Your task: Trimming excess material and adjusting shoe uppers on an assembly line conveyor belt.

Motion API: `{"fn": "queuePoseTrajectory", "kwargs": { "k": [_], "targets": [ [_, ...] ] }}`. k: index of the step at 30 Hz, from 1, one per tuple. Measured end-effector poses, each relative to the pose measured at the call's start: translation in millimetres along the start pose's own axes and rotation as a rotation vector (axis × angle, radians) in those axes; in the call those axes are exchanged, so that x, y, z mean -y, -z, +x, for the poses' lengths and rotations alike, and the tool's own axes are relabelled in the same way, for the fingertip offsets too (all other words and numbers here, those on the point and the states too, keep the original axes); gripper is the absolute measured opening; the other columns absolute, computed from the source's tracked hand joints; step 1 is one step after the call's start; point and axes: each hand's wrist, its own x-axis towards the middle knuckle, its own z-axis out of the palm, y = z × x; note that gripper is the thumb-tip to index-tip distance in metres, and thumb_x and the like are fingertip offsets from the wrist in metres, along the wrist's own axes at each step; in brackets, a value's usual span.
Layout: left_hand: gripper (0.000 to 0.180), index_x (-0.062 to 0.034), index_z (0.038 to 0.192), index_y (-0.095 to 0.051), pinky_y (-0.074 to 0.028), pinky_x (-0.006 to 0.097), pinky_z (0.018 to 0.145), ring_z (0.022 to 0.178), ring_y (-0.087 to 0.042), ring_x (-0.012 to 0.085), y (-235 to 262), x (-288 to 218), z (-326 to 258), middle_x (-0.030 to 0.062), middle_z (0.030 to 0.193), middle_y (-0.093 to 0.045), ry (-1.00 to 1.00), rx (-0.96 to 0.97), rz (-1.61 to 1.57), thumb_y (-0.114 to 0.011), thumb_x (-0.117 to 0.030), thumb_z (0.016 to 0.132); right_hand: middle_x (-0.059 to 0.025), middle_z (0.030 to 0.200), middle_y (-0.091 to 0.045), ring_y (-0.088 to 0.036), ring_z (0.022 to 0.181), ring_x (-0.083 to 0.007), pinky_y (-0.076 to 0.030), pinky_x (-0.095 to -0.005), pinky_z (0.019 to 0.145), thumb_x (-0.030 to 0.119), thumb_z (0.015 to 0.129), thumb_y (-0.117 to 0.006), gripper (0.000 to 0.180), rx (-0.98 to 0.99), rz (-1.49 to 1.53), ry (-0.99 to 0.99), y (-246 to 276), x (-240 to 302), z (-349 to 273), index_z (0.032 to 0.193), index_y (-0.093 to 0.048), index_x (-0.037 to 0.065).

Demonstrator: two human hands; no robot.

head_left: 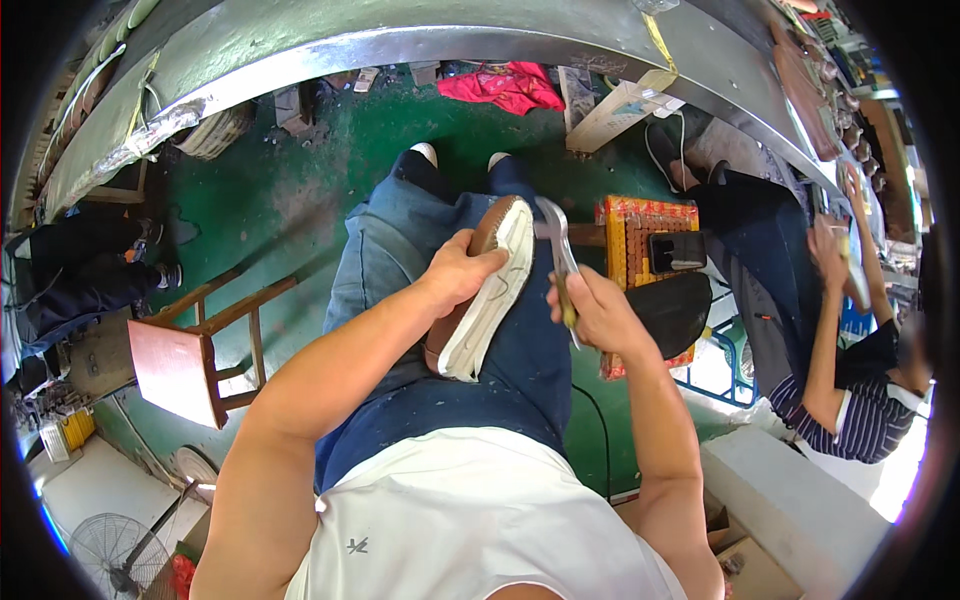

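Over my lap, my left hand point(462, 268) wraps round a shoe point(497, 300), thumb pressed on its pale underside. The shoe has a brown upper and a whitish bottom facing me, with a string-like line along it. It lies tilted, toe end away from me. Just to its right, my right hand point(598, 312) is closed on metal lasting pliers point(557, 238). Their curved head points away from me, beside the shoe's toe end. A yellowish grip shows below my fingers. Whether the pliers touch the shoe, I cannot tell.
At right, a phone point(677, 252) and a dark pad point(672, 312) lie on a woven-topped seat point(622, 222). Further right sits another person point(850, 390) working with their hands. A wooden stool point(178, 372) is at left. A metal-edged bench point(400, 52) spans the front; red cloth point(505, 87) lies underneath.
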Motion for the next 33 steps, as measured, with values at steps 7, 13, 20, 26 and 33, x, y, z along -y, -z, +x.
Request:
{"fn": "queuePoseTrajectory", "kwargs": {
  "k": [7, 13, 20, 26, 33],
  "targets": [
    [0.063, 0.0014, 0.132, -0.056, -0.053, 0.038, 0.094, 0.107, -0.068, 0.0258, 5.3, 9.7, 2.2, 0.0165, 0.121, -0.068, 0.037, 0.005, 0.150, -0.078, -0.032, 0.083, -0.0156, 0.075, -0.068, -0.068, 0.068, -0.0275, -0.053, -0.0404, 0.068, 0.036, 0.107, -0.047, 0.045, -0.103, -0.411, 0.346, -13.1, 17.5, 22.5, 0.089, -0.059, -0.003],
    [0.066, -0.0008, 0.137, -0.048, -0.056, 0.041, 0.092, 0.105, -0.069, 0.0239, 23.9, -7.7, 7.8, 0.0149, 0.120, -0.067, 0.167, 0.217, -0.170, -0.081, -0.022, 0.084, -0.0157, 0.074, -0.068, -0.068, 0.068, -0.0277, -0.053, -0.0386, 0.067, 0.035, 0.107, -0.048, 0.044, -0.061, -0.306, 0.130, -10.6, -9.7, 10.7, 0.090, -0.060, -0.003],
    [0.066, -0.0017, 0.140, -0.046, -0.055, 0.043, 0.095, 0.108, -0.068, 0.0242, 24.8, -6.6, 4.2, 0.0142, 0.124, -0.066, 0.201, 0.259, -0.208, -0.080, -0.022, 0.087, -0.0276, 0.099, -0.069, -0.065, 0.092, -0.0495, -0.053, -0.0522, 0.081, 0.032, 0.101, -0.057, 0.036, 0.093, -0.730, 0.360, -36.2, -11.2, -29.4, 0.103, -0.061, -0.004],
    [0.068, -0.0009, 0.142, -0.045, -0.053, 0.043, 0.098, 0.113, -0.066, 0.0244, 25.9, -3.1, 0.1, 0.0144, 0.126, -0.065, 0.155, 0.252, -0.198, -0.080, -0.023, 0.087, -0.0253, 0.102, -0.069, -0.066, 0.091, -0.0458, -0.051, -0.0537, 0.080, 0.031, 0.101, -0.057, 0.036, -0.015, -0.874, 0.420, -45.9, -18.5, -33.7, 0.112, -0.060, -0.003],
    [0.097, -0.0087, 0.162, -0.014, -0.034, 0.036, 0.117, 0.143, -0.041, 0.0260, 29.3, 24.9, -26.6, 0.0164, 0.156, -0.040, -0.181, 0.316, 0.073, -0.076, -0.024, 0.090, -0.0269, 0.095, -0.068, -0.064, 0.090, -0.0481, -0.050, -0.0548, 0.079, 0.033, 0.103, -0.053, 0.034, 0.076, -0.653, 0.161, -31.3, -39.0, -29.2, 0.104, -0.063, 0.000]
  ]
}}
